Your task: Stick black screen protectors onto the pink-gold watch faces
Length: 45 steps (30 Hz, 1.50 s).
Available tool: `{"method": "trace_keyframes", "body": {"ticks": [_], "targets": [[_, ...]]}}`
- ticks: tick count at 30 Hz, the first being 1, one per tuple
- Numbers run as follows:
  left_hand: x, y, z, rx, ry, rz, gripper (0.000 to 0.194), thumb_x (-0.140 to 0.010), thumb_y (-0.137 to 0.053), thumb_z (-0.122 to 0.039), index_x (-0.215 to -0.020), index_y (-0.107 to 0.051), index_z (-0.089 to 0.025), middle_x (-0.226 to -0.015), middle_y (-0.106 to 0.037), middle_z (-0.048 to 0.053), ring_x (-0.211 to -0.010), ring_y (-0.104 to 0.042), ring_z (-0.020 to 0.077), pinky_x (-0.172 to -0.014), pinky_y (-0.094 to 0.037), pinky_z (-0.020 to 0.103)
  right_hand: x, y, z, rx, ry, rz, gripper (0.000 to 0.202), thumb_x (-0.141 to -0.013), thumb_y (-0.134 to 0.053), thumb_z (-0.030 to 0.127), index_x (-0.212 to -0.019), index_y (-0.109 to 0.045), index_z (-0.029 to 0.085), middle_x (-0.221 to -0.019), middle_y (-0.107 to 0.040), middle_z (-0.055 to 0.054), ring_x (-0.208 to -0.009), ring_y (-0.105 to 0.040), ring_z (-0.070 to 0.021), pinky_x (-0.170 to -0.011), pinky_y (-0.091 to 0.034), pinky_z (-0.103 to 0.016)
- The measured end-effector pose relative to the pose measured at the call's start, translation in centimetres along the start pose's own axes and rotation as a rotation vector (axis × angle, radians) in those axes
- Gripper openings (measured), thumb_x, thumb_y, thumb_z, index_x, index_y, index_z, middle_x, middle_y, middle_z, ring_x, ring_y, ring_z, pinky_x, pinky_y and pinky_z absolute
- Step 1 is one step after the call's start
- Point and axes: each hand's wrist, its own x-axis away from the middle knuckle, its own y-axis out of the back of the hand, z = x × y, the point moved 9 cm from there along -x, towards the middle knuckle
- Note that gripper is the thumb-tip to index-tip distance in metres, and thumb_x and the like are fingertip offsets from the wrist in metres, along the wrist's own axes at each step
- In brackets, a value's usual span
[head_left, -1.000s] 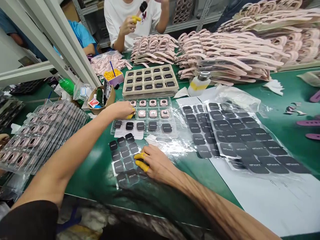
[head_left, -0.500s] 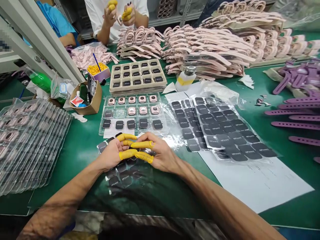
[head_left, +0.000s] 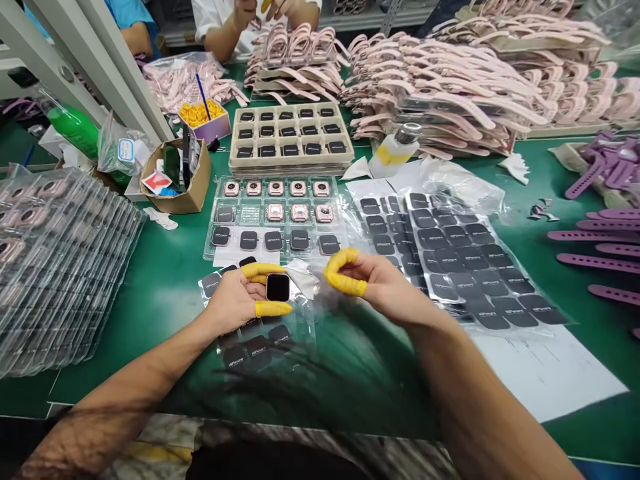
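Note:
My left hand [head_left: 239,298] grips a square smartwatch face [head_left: 277,288] by its edges between yellow-cotted thumb and fingers. The dark screen faces up and no strap is attached. Beneath the hand lies a sheet of black square stickers [head_left: 257,350]. To the right, my right hand [head_left: 357,277] is closed in a pinch, also wearing yellow finger cots; what it holds, if anything, cannot be made out. A crumpled whitish piece [head_left: 301,277] shows between the hands. Just beyond them is a clear blister tray [head_left: 213,203] with pink watch faces and black-covered ones.
More sticker sheets [head_left: 463,267] lie on white paper at right. A beige tray [head_left: 293,163], a bottle [head_left: 395,152], and a cardboard box [head_left: 193,190] stand beyond. Stacked blister trays [head_left: 70,280] rise at left. Pink straps [head_left: 440,80] and purple straps [head_left: 600,260] lie around. Another person sits opposite.
My hands, together before, have parted: the right moved right and away from the watch face. The screen now shows in my left hand. The view has shifted slightly.

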Motion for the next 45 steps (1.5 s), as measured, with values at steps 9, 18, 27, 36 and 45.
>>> {"method": "trace_keyframes", "body": {"ticks": [9, 18, 27, 36, 45], "targets": [[-0.5, -0.1, 0.6, 0.072, 0.071, -0.019, 0.075, -0.044, -0.100, -0.004, -0.114, -0.077, -0.019, -0.086, -0.076, 0.000, -0.066, -0.067, 0.0106, -0.065, -0.060, 0.021, 0.2, -1.7, 2.1, 0.870, 0.438, -0.186, 0.018, -0.099, -0.066, 0.027, -0.112, -0.076, 0.022, -0.103, -0.074, -0.011, -0.085, -0.064, -0.0235, -0.069, -0.053, -0.038], [-0.6, -0.3, 1.0, -0.048, -0.008, 0.035, 0.065, -0.053, -0.096, -0.006, -0.115, -0.077, -0.017, -0.078, -0.075, 0.000, -0.068, -0.070, 0.0132, -0.069, -0.059, 0.024, 0.7, -3.6, 5.1, 0.588, 0.665, -0.335, 0.004, -0.097, -0.072, 0.027, -0.100, -0.074, 0.025, -0.082, -0.068, -0.002, -0.073, -0.062, -0.0176, -0.064, -0.050, -0.033], [-0.6, -0.6, 0.8, 0.008, -0.019, 0.032, 0.060, -0.053, -0.095, -0.006, -0.108, -0.076, -0.015, -0.077, -0.073, 0.000, -0.067, -0.068, 0.0122, -0.066, -0.056, 0.023, 0.9, -4.2, 4.3, 0.701, 0.564, -0.442, 0.012, -0.100, -0.068, 0.033, -0.095, -0.073, 0.023, -0.082, -0.069, -0.003, -0.072, -0.063, -0.0173, -0.061, -0.048, -0.032], [-1.8, 1.0, 0.0, 0.191, -0.053, -0.026, 0.062, -0.047, -0.103, -0.016, -0.104, -0.076, -0.019, -0.092, -0.077, 0.003, -0.079, -0.070, 0.0156, -0.078, -0.060, 0.032, 3.4, -5.7, 3.2, 0.675, 0.590, 0.118, 0.035, -0.093, -0.078, 0.038, -0.126, -0.065, 0.036, -0.111, -0.078, -0.004, -0.101, -0.063, -0.0280, -0.087, -0.050, -0.048], [-1.6, 0.3, 0.2, 0.212, 0.008, 0.048, 0.067, -0.045, -0.105, -0.019, -0.105, -0.075, -0.018, -0.099, -0.078, 0.006, -0.090, -0.073, 0.0187, -0.084, -0.059, 0.032, 1.5, -7.0, 0.9, 0.515, 0.464, -0.005, 0.012, -0.092, -0.080, 0.032, -0.103, -0.075, 0.032, -0.080, -0.075, 0.000, -0.085, -0.061, -0.0239, -0.077, -0.045, -0.044]]}}
